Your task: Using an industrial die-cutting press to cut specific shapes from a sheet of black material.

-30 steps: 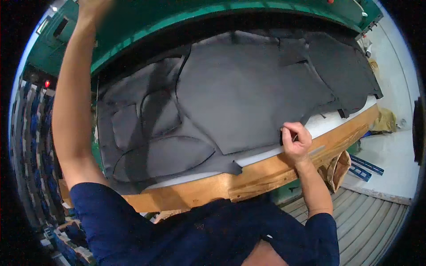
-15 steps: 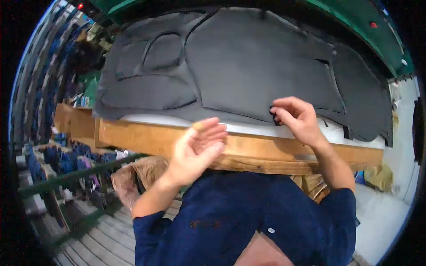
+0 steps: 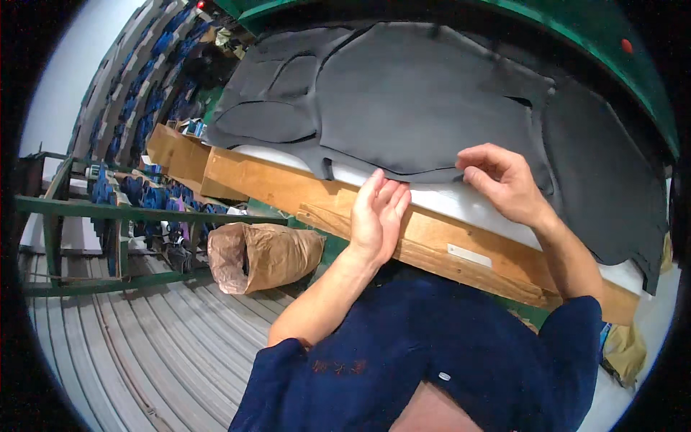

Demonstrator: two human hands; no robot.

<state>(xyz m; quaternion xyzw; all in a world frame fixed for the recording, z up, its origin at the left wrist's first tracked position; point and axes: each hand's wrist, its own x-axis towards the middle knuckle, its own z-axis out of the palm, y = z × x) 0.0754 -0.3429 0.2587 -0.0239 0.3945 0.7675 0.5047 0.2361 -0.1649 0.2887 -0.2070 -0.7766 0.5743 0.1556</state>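
Observation:
A large dark grey sheet [image 3: 432, 101] with curved cut lines lies over a white surface [image 3: 468, 200] on a wood-fronted table. Palm up at the sheet's near edge, my left hand [image 3: 376, 227] is open, its fingers stretched out and the fingertips at the narrow dark border strip [image 3: 428, 175]. My right hand [image 3: 507, 180] is closed in a pinch at the right end of that strip, thumb and forefinger together. Part of the strip is hidden by the fingers. Near my left hand, a short dark tab [image 3: 327, 170] hangs over the wood.
The wooden front board [image 3: 281, 186] runs along the table's near side. A green beam [image 3: 583, 36] crosses behind the sheet. At left stand a brown paper bag [image 3: 284, 253], a cardboard box [image 3: 176, 160] and a green railing [image 3: 137, 210]. A yellowish bag [image 3: 625, 353] sits at lower right.
My view has turned, so the table now slants down to the right. My left hand has moved up to the sheet's near edge. The right hand stays pinched at that edge.

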